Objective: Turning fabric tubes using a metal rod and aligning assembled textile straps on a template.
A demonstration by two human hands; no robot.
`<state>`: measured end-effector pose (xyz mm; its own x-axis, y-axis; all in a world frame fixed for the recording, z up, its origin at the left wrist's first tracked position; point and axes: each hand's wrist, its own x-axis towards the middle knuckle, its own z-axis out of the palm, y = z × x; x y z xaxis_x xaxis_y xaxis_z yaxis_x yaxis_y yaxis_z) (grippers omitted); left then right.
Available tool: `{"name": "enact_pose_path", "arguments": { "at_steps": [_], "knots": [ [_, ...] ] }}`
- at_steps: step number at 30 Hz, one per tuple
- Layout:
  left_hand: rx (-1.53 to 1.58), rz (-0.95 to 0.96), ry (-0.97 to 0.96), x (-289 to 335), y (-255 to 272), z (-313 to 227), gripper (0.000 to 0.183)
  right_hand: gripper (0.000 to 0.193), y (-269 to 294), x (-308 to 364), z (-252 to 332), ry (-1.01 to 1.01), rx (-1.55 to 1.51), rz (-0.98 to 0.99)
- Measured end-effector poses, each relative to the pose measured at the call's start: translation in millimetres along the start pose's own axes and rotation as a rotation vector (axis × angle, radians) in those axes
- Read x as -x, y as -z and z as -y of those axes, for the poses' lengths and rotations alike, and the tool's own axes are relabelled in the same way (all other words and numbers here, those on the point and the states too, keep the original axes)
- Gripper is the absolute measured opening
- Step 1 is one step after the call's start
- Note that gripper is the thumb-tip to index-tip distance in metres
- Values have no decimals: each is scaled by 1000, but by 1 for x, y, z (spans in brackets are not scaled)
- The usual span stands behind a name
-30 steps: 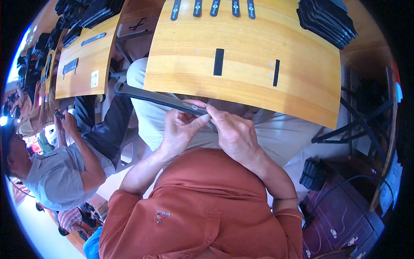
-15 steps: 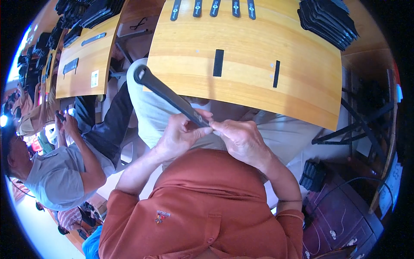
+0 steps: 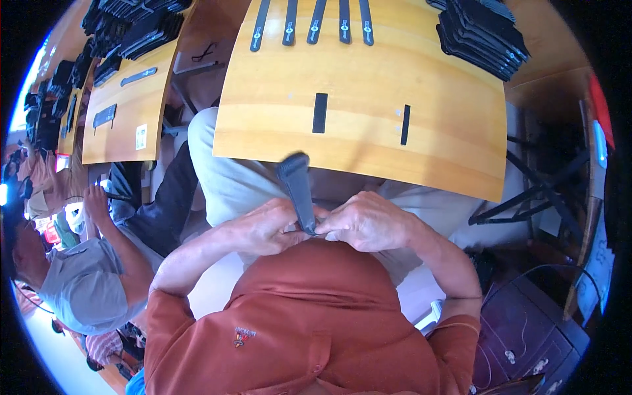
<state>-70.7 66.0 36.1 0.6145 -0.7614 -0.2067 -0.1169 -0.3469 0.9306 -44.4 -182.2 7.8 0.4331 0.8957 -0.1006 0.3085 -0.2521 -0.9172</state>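
A: What sits nearest the body?

B: Both hands, held close against the orange shirt (image 3: 309, 309). The left hand (image 3: 266, 227) and the right hand (image 3: 365, 222) meet at the lower end of a dark strap (image 3: 297, 191), and each grip is pressed together, pinching that end between thumb and fingertips. Nothing in either hand is spread

A: And the strap itself?

B: It stands up and away from the grip, tilted a little to the left, its free rounded end just short of the near edge of the wooden surface (image 3: 368, 131)

A: How should this be done well?

B: I would judge it fiddly work at the pinched end, so keep both thumbs tight together there, let the free end swing clear of the surface edge, and hold the work above the lap so it cannot slip

A: Beyond the grip?

B: Two short black pieces (image 3: 320, 112) lie flat mid-surface, then a row of straps (image 3: 315, 21) at the far edge, with a black stack (image 3: 484, 33) far right. Another person (image 3: 79, 283) sits well off to the left
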Motion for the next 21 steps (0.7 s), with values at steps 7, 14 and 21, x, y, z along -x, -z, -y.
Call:
{"name": "enact_pose_path", "arguments": {
  "at_steps": [7,14,21],
  "knots": [
    [448,-204,193,8,-10,17,31,25,-23,-7,6,216,173,-526],
    [372,-227,115,4,-12,14,25,27,-41,-11,-5,324,62,-682],
    [169,-5,194,23,-4,4,21,3,30,2,24,250,-49,-898]
  ]
}}
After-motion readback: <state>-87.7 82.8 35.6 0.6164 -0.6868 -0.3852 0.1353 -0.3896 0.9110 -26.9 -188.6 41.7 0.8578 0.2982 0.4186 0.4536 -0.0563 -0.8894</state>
